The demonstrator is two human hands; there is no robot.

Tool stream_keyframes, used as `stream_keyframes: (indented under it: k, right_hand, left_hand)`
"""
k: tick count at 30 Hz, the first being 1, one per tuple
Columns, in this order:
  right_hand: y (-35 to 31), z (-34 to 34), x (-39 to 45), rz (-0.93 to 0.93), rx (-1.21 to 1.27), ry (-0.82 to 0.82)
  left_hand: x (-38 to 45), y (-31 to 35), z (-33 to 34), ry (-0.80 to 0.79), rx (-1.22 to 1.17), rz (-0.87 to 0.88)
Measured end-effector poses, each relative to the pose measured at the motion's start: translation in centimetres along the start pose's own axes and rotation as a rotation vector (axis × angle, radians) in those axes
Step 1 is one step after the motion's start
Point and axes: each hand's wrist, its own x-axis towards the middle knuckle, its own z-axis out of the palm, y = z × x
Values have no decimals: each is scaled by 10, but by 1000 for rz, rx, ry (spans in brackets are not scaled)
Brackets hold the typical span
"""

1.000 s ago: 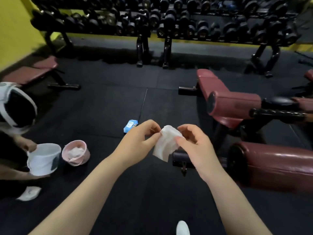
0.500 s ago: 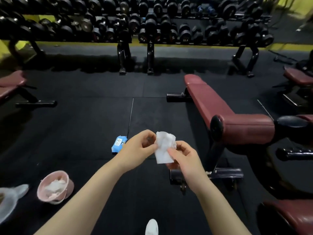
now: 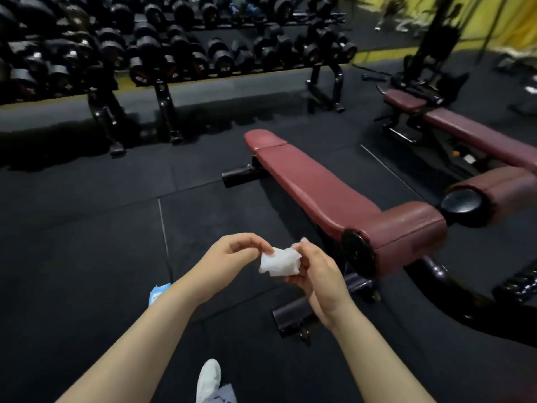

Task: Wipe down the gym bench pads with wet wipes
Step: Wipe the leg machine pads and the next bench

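Observation:
A crumpled white wet wipe (image 3: 280, 264) is held between both hands in front of me. My left hand (image 3: 229, 264) pinches its left edge with thumb and fingertips. My right hand (image 3: 318, 279) cups the wipe from the right and below, fingers curled round it. A dark red gym bench (image 3: 316, 184) stretches away to the right of my hands, its long pad flat and its round leg-roller pad (image 3: 406, 231) nearest to me. The hands are about a hand's width left of that roller.
A blue wet-wipe pack (image 3: 158, 293) lies on the black rubber floor, partly behind my left forearm. A long dumbbell rack (image 3: 180, 53) runs along the back. A second red bench (image 3: 476, 135) stands at the right. My white shoe (image 3: 207, 379) shows at the bottom.
The view has swung right: the pink bowl and the other person at the left are out of sight and the bench is fuller in view. The wipe is bunched smaller between my hands.

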Motion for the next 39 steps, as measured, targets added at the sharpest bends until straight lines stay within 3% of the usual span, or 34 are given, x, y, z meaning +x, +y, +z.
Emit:
stream_keyframes:
  k: [4,10,21,25,31,39]
  right_hand:
    - [0,20,28,-96,-51,126]
    - [6,27,35,-175,-19,468]
    - [-15,-60,-14,-323,-79,1033]
    - [-21,-97,-16,-337,-270,1091]
    - [-8,-106,14,-450,-498,991]
    - [-35,-199,74,-411,-535,1263]
  left_hand:
    - [52,1,-25,-142,44,70]
    - [109,1,-33,-371,214,127]
    - [184,36,50,-635,280,253]
    - [204,51,88,-725,287,304]
    - [233,71,125,-724,302,403]
    - [262,83,156,-760,474,565]
